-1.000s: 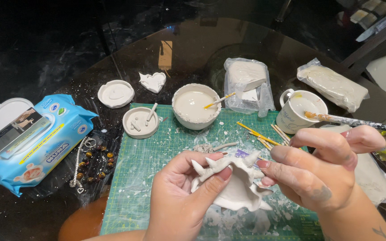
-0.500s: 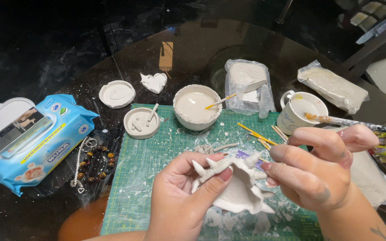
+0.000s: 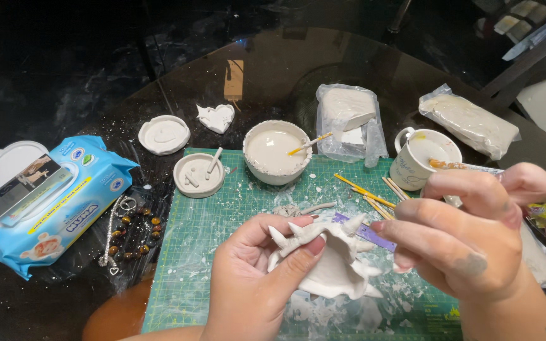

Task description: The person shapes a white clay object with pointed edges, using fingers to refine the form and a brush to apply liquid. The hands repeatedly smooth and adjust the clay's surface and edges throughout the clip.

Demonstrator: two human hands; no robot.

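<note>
Fingers of left hand (image 3: 254,284) clasp one spiked clay piece (image 3: 330,268); right hand (image 3: 462,240) pinches one purple tool (image 3: 368,232).

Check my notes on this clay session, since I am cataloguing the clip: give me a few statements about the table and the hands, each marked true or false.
1. The left hand holds a spiky white clay piece. True.
2. The right hand holds a thin tool whose purple tip touches the clay. True.
3. The white bowl on the green cutting mat is empty. False: it holds pale liquid, with a stick resting in it.
4. The blue wipes pack lies on the mat. False: it lies left of the mat, on the dark table.
5. A bead bracelet lies between the wipes pack and the mat. True.
6. The mug stands left of the bowl. False: it stands to its right.
</note>
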